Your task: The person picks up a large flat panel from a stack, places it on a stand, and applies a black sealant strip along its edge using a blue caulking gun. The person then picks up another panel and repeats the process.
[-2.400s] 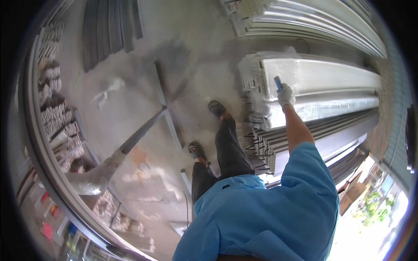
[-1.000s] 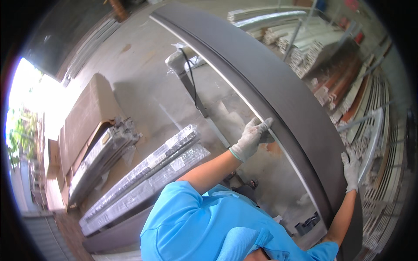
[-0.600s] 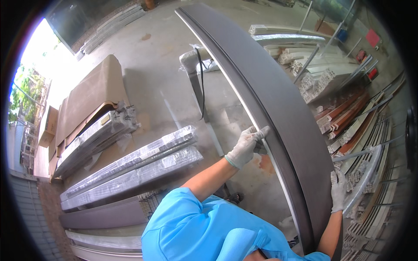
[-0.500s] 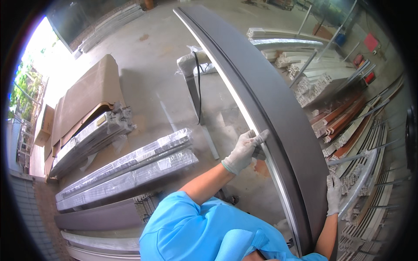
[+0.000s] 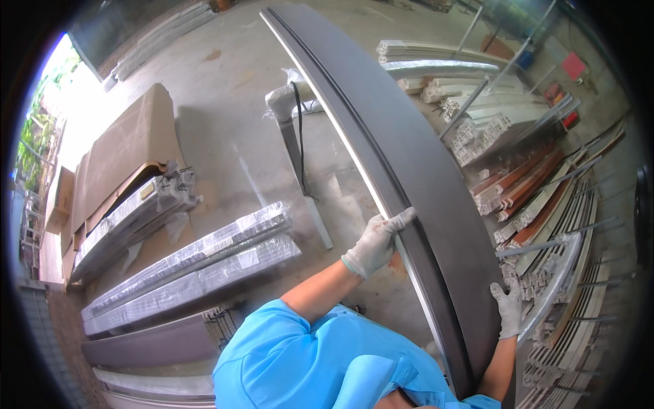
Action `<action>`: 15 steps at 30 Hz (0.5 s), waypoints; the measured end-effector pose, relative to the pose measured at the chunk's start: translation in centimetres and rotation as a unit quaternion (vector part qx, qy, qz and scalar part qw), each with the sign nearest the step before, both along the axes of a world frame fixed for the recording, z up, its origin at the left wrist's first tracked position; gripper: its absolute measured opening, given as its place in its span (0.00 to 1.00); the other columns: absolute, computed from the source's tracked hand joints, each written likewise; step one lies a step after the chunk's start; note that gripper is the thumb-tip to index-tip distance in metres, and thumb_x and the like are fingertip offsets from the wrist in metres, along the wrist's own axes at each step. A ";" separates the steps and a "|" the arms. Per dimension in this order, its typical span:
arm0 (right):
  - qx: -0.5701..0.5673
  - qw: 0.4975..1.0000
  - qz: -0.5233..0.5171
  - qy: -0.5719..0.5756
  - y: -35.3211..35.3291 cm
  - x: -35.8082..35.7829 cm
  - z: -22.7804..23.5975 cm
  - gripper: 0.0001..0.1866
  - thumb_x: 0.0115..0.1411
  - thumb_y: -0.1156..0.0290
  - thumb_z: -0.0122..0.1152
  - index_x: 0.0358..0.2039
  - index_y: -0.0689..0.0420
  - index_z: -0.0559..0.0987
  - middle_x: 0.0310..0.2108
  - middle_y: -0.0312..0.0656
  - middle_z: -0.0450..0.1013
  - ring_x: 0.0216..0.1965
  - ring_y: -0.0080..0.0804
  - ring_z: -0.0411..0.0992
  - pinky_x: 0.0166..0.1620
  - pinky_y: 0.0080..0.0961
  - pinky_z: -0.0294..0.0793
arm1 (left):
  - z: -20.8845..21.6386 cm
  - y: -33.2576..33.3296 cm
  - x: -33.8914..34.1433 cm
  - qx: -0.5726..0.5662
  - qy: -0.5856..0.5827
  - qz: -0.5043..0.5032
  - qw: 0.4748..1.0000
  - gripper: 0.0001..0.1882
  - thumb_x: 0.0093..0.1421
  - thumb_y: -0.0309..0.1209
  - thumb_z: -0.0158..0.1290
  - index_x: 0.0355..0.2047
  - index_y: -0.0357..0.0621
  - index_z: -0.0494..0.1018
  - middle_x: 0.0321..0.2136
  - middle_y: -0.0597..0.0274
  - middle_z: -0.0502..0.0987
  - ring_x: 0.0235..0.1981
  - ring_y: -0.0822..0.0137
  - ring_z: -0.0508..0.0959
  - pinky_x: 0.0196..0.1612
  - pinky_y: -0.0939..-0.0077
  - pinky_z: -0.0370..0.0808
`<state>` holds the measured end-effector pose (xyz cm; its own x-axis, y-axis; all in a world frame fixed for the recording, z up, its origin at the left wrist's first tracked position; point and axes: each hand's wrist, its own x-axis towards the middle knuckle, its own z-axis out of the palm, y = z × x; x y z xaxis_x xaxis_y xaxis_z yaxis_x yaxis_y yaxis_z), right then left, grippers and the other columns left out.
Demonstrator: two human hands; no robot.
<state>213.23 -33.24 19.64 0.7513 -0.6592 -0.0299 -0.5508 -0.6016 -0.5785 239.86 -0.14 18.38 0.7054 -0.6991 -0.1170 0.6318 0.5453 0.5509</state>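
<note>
A long dark grey panel (image 5: 415, 157) runs from the upper middle down to my body, with a pale left edge and a dark groove along its length. My left hand (image 5: 375, 245), in a whitish glove, grips that left edge, one digit lying over the top face and the other fingers partly hidden at the edge. On the opposite long edge is my right hand (image 5: 507, 310), also gloved; its thumb side laps onto the panel, and the other fingers stand along the outer side. The panel's near end is partly hidden by my blue sleeve.
A padded stand (image 5: 289, 129) is on the floor left of the panel. Plastic-wrapped profiles (image 5: 191, 266) and a brown-covered stack (image 5: 126, 150) lie at left. Racks of white profiles (image 5: 504, 112) and brown strips (image 5: 524, 187) flank the right side, with metal bars sticking out.
The view has shifted slightly, so the panel and surroundings sit a little further left. My right hand has changed its hold, its thumb side now over the panel's edge. My left hand keeps its grip.
</note>
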 end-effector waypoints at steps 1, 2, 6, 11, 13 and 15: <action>-0.006 1.000 -0.004 -0.006 0.0 0.0 -0.1 0.34 0.53 0.47 0.76 0.43 0.66 0.75 0.37 0.44 0.73 0.40 0.35 0.69 0.48 0.34 0.70 | -0.3 0.1 -0.1 0.010 0.004 -0.015 1.000 0.17 0.71 0.36 0.53 0.53 0.35 0.75 0.50 0.60 0.80 0.52 0.69 0.78 0.58 0.73 0.75; -0.011 1.000 0.001 -0.011 0.1 0.0 -0.1 0.34 0.52 0.47 0.77 0.43 0.66 0.75 0.37 0.45 0.73 0.40 0.36 0.69 0.48 0.34 0.70 | -0.5 0.1 -0.2 0.002 0.002 -0.023 1.000 0.16 0.71 0.34 0.53 0.53 0.35 0.75 0.50 0.60 0.80 0.52 0.68 0.79 0.58 0.72 0.75; -0.033 0.999 -0.010 -0.010 0.5 0.0 0.5 0.35 0.50 0.47 0.78 0.41 0.66 0.74 0.35 0.44 0.71 0.40 0.36 0.68 0.49 0.34 0.69 | -1.7 0.4 -0.2 0.020 0.040 -0.047 0.998 0.14 0.69 0.29 0.54 0.53 0.35 0.76 0.49 0.57 0.81 0.51 0.65 0.80 0.57 0.69 0.77; 0.031 0.999 0.022 -0.034 0.9 0.0 1.1 0.32 0.50 0.50 0.79 0.36 0.62 0.70 0.31 0.37 0.61 0.37 0.33 0.62 0.46 0.34 0.67 | -2.4 0.6 -0.3 0.045 0.065 -0.029 0.997 0.14 0.68 0.28 0.55 0.52 0.36 0.76 0.49 0.57 0.81 0.50 0.64 0.81 0.56 0.68 0.78; 0.022 1.000 0.001 0.000 0.7 -0.1 0.9 0.32 0.50 0.50 0.79 0.37 0.63 0.70 0.32 0.36 0.63 0.37 0.33 0.62 0.46 0.33 0.67 | -2.1 0.3 -0.4 0.025 0.068 -0.012 0.997 0.15 0.68 0.29 0.55 0.52 0.36 0.76 0.49 0.58 0.81 0.51 0.65 0.81 0.57 0.68 0.78; -0.003 1.000 -0.013 0.026 0.2 0.0 0.4 0.32 0.51 0.50 0.79 0.37 0.64 0.71 0.34 0.36 0.67 0.37 0.32 0.63 0.46 0.33 0.68 | -1.6 0.0 -0.4 0.044 0.083 -0.004 0.996 0.15 0.69 0.30 0.55 0.53 0.37 0.75 0.50 0.58 0.80 0.51 0.66 0.80 0.57 0.68 0.78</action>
